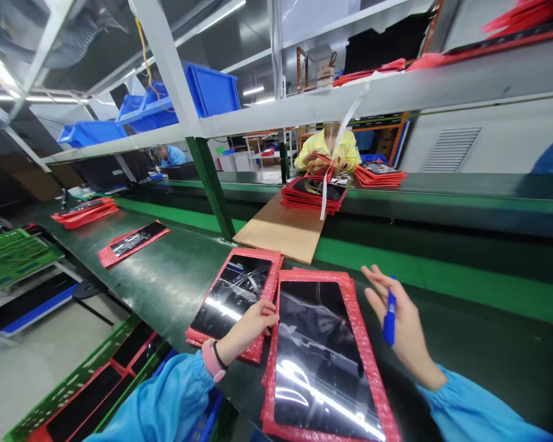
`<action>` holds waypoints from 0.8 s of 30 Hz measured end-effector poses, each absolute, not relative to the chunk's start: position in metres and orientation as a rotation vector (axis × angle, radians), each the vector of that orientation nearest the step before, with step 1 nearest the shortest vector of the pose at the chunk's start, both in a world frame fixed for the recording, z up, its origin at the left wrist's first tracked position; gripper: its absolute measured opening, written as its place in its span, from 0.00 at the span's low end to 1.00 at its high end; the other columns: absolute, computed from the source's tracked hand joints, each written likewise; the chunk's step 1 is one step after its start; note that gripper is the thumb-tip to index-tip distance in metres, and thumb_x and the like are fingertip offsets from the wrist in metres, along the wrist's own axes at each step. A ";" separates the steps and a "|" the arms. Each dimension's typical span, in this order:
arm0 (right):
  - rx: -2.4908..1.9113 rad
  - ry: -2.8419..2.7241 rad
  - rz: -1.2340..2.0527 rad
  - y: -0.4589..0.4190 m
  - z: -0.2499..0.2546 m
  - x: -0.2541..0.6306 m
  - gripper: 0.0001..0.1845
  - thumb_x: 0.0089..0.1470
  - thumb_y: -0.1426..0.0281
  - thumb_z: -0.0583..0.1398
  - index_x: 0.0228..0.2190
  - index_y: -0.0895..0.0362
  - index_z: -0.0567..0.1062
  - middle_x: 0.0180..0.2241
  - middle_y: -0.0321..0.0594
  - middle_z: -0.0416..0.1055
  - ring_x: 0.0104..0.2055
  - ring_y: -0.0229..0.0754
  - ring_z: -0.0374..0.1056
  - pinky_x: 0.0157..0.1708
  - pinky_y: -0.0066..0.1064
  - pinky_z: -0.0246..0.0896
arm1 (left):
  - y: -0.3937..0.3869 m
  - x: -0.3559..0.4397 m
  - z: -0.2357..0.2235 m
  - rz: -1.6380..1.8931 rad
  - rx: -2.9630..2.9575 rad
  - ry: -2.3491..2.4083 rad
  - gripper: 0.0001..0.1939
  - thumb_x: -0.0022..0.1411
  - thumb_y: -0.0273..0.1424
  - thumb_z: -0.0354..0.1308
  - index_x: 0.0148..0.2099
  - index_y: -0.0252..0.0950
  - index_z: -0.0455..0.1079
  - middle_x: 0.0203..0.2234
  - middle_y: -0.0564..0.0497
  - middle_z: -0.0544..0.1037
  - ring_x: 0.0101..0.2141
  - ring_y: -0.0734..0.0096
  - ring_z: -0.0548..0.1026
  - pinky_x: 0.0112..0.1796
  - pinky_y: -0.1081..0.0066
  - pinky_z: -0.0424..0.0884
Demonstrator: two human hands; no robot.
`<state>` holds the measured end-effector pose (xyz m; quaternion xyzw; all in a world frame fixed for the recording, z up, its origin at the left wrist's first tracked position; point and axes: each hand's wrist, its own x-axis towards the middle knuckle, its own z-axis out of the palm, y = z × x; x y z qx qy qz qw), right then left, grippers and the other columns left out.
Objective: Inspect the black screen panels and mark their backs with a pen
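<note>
A glossy black panel in a red bubble-wrap sleeve [322,356] lies in front of me on the dark green bench. My left hand [253,322] rests with curled fingers at its left edge, between it and a second sleeved panel [233,294], which sits on a small stack. My right hand [396,325] hovers to the right of the near panel, fingers loosely spread, with a small blue tool [389,319] held against the palm by the thumb.
A brown board [281,230] lies beyond the panels. More red-sleeved panels lie at left [131,240] and in stacks [85,212], [311,195]. A person in yellow [327,150] works opposite. Green racks [9,258] stand at left, and blue bins [203,92] sit on the shelf.
</note>
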<state>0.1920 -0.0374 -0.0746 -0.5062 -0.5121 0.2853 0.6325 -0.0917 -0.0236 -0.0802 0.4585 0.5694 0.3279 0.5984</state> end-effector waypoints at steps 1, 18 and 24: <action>-1.195 -1.158 0.604 -0.037 -0.076 0.208 0.18 0.49 0.58 0.62 0.41 0.50 0.69 0.55 0.44 0.69 0.65 0.45 0.51 0.64 0.41 0.41 | -0.022 -0.091 -0.081 0.723 1.092 1.331 0.13 0.46 0.30 0.66 0.33 0.34 0.66 0.21 0.58 0.68 0.20 0.78 0.66 0.24 0.73 0.61; -1.548 -0.975 0.901 -0.022 -0.125 0.295 0.21 0.38 0.52 0.64 0.31 0.54 0.77 0.33 0.45 0.81 0.43 0.58 0.74 0.46 0.45 0.66 | -0.012 -0.089 -0.066 0.371 1.136 1.437 0.24 0.39 0.45 0.69 0.29 0.36 0.61 0.16 0.59 0.69 0.19 0.76 0.69 0.19 0.75 0.60; -1.519 -1.000 0.940 -0.025 -0.120 0.292 0.24 0.37 0.51 0.65 0.32 0.55 0.77 0.34 0.45 0.80 0.42 0.56 0.75 0.43 0.41 0.66 | -0.007 -0.086 -0.069 0.380 1.119 1.452 0.24 0.39 0.42 0.70 0.30 0.37 0.60 0.16 0.60 0.69 0.19 0.77 0.67 0.19 0.76 0.55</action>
